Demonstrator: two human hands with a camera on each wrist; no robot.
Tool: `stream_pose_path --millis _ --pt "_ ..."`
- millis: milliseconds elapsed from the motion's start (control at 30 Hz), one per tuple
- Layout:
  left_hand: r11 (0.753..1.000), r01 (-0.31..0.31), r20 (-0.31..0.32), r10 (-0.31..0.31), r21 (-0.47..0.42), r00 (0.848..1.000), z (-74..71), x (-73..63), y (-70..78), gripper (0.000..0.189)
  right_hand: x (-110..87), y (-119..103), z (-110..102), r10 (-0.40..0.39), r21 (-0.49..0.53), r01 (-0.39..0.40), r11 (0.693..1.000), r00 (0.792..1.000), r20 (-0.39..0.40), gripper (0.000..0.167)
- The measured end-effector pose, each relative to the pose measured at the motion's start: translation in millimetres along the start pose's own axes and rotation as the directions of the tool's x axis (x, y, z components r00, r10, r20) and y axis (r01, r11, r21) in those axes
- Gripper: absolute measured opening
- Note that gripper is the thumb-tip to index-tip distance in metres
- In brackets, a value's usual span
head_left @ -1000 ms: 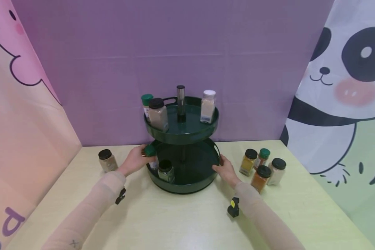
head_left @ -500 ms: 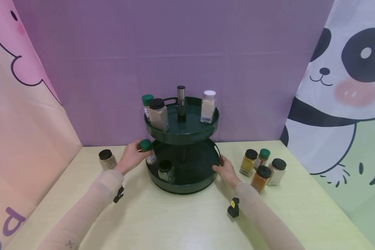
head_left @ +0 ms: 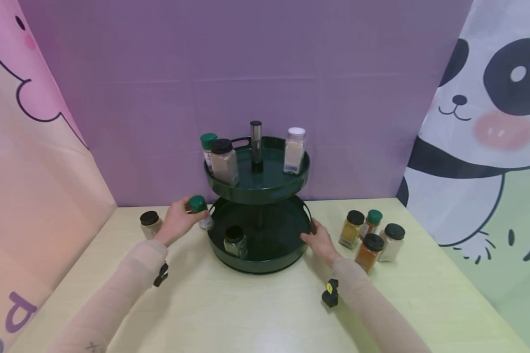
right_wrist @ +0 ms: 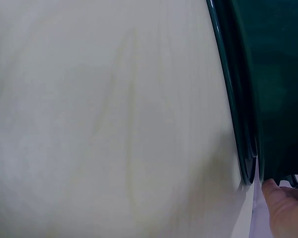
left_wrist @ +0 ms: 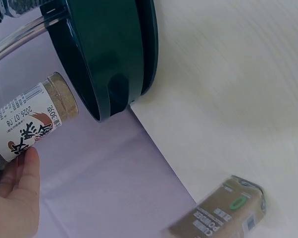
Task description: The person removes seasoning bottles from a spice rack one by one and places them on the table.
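Note:
My left hand (head_left: 176, 221) grips a green-capped spice bottle (head_left: 205, 222) near its cap, just off the left rim of the two-tier turntable's lower tray (head_left: 258, 266). In the left wrist view, the bottle (left_wrist: 32, 116) has a white printed label and brown powder at its base, and tilts beside the dark green tray (left_wrist: 109, 54). My right hand (head_left: 321, 241) holds the lower tray's right rim by the handle cutout, its thumb on the near side. On that tray stands a black-capped jar (head_left: 235, 243), toward the front left.
The upper tray (head_left: 258, 197) bears a green-capped bottle (head_left: 207, 147), a black-capped jar (head_left: 224, 164) and a white-capped jar (head_left: 294, 152). Left of the turntable stands another black-capped jar (head_left: 151, 225). Several spice jars, including a yellow one (head_left: 350, 232), cluster at the right beside my forearm.
My left hand has drawn the green-capped bottle leftward, from over the lower tray to outside its rim. The right hand and the turntable have stayed in place.

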State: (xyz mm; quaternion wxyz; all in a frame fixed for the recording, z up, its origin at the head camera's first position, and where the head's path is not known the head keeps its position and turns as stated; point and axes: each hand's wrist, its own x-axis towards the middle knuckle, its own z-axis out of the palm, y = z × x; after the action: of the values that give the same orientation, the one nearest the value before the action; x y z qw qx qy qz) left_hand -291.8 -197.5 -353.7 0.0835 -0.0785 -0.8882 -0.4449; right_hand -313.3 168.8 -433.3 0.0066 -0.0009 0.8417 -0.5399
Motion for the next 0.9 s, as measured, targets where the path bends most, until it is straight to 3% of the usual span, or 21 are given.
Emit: stream_pose_path --millis 433,700,900 --pt "0.998 0.043 -0.03 -0.042 0.035 0.999 -11.3 -5.6 -7.4 0.053 -1.1 -1.8 -0.8 0.016 0.005 -0.016 1.0 1.0 0.008 0.07" --pt "0.994 0.1 -0.053 -0.098 0.038 0.994 -15.5 -11.0 -15.1 0.053 0.2 -0.2 -0.8 0.015 0.003 -0.015 1.0 1.0 0.006 0.071" --pt "0.991 0.1 -0.041 -0.096 0.085 0.994 -18.7 -14.8 -22.9 0.051 0.3 -0.2 -0.5 0.013 0.005 -0.014 1.0 1.0 0.006 0.07"
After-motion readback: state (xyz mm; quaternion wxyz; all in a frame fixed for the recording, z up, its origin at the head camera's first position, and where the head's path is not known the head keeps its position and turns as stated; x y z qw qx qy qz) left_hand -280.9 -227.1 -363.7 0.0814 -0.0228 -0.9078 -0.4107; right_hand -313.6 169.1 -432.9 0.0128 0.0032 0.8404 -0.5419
